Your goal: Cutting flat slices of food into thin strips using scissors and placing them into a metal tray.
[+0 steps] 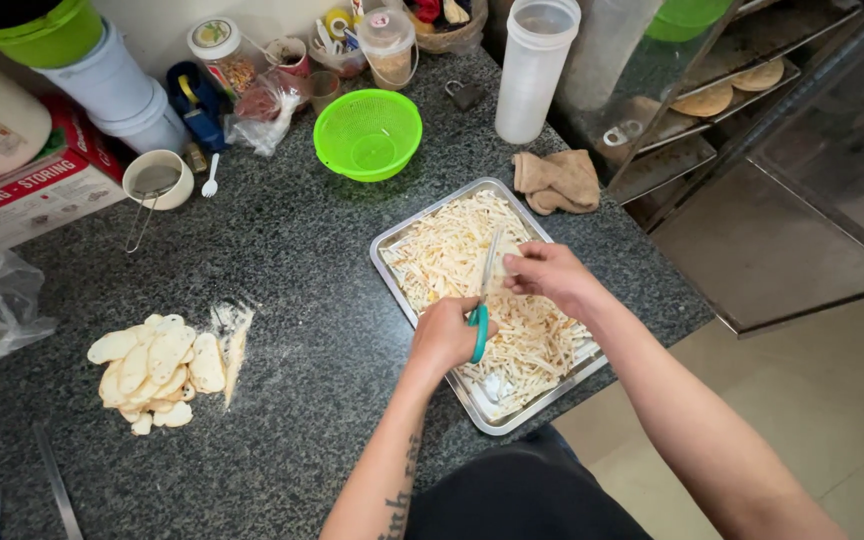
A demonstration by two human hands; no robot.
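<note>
Your left hand (pixel 442 338) is wrapped around the teal handles of the scissors (pixel 483 300), fingers curled shut through and about the loops, and the blades run up and away from you, tilted slightly to the right, over the metal tray (pixel 398 232). Your right hand (pixel 549 275) sits just beyond and to the right of the blade tips, fingers drawn together in a pinch on a pale flat piece (pixel 505 258) that is mostly hidden under them, so you cannot quite tell its outline. That piece lies right at the blades, touching or nearly so, with the scissors' long axis pointing straight into it; your right hand is the nearer one to it, your left a handle-length back. Both hands hover above the heap of cut strips (pixel 452 250) filling the tray, which sits on the dark speckled counter (pixel 292 260). Well off to your left lies a stack of uncut flat pieces (pixel 157 365) beside a dusting of flour. A green colander (pixel 367 133) and a folded cloth (pixel 557 180) stand behind the tray.
</note>
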